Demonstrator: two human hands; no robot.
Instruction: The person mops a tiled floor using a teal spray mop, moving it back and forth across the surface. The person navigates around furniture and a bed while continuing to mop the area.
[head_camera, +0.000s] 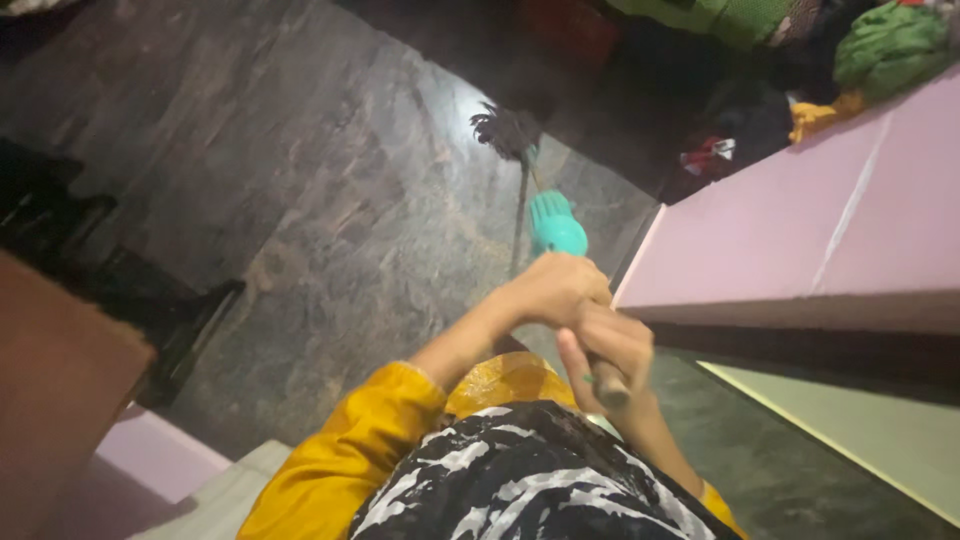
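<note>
Head view: I see both hands, left hand and right hand, closed around the teal-collared mop handle; its dark mop head rests on the grey stone floor, partly glossy, probably mid-job.

I am looking down on a dark, mottled stone floor, where a bright patch of light is glaring. A pale pink wall is running along one side, and crumpled green and yellow cloths are lying beyond it.

Dim, tilted view; glare on the stone floor, soft blur.
</note>
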